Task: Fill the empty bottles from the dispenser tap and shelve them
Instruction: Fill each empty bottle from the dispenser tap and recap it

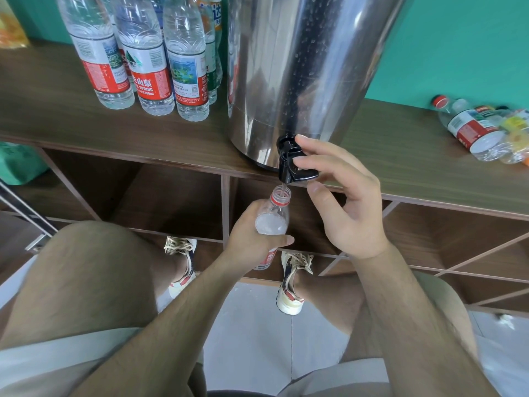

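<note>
Under the black tap [290, 164] of the steel dispenser [300, 67]: left hand [252, 239] wrapped round an uncapped bottle [272, 222], mouth just below the spout, a thin stream running in. Right hand [343, 202] grips the tap lever, fingers curled over it, thumb just beneath.

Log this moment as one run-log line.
stage: filling | left hand: grips bottle under tap | right hand: holds tap lever | flow: running into neck | upright bottles left of dispenser, lying bottles right
</note>
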`<state>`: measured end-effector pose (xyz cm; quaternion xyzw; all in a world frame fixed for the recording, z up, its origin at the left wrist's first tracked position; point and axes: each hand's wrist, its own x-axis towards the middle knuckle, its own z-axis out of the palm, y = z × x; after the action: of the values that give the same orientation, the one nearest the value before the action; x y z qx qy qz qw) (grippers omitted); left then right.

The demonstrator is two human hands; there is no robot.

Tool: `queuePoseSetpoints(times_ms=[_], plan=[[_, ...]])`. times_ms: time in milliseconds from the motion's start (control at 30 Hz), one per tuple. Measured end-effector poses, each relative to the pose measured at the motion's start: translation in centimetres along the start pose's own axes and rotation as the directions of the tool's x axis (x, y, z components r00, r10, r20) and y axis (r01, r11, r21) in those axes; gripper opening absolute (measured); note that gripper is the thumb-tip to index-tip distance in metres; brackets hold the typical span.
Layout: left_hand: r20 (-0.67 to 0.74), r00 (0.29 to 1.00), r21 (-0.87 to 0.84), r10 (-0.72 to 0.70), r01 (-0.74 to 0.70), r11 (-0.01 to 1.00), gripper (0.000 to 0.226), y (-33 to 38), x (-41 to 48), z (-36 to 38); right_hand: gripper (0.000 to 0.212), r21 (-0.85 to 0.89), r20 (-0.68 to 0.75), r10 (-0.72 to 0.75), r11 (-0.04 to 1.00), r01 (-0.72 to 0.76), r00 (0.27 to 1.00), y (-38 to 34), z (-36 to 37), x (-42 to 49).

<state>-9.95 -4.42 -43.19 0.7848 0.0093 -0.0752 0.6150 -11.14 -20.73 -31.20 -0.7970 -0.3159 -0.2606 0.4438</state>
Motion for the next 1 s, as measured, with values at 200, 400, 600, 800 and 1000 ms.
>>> queuePoseSetpoints(times_ms=[200, 400, 600, 800, 1000], plan=[[0.004, 1.000, -0.002, 0.008, -0.008, 1.000, 0.076, -0.06, 0.06, -0.06, 0.038, -0.003, 0.002, 0.002, 1.000, -0.002, 1.000, 0.02, -0.04, -0.01], [0.007, 1.000, 0.018, 0.006, -0.006, 1.000, 0.075, -0.09, 0.04, -0.05, 0.038, -0.001, 0.001, 0.000, 1.000, 0.000, 1.000, 0.01, -0.10, 0.00], [0.006, 1.000, 0.014, 0.009, -0.009, 1.000, 0.074, -0.01, 0.01, 0.00, 0.038, 0.007, 0.003, -0.001, 1.000, 0.001, 1.000, 0.02, 0.03, 0.00], [0.006, 1.000, 0.016, 0.012, -0.012, 1.000, 0.074, -0.16, 0.07, 0.05, 0.037, 0.004, 0.002, -0.001, 1.000, 0.001, 1.000, 0.00, -0.04, 0.02], [0.004, 1.000, 0.008, 0.008, -0.008, 1.000, 0.074, -0.26, 0.08, 0.07, 0.037, 0.000, 0.002, 0.000, 1.000, 0.000, 1.000, -0.06, -0.02, 0.02]])
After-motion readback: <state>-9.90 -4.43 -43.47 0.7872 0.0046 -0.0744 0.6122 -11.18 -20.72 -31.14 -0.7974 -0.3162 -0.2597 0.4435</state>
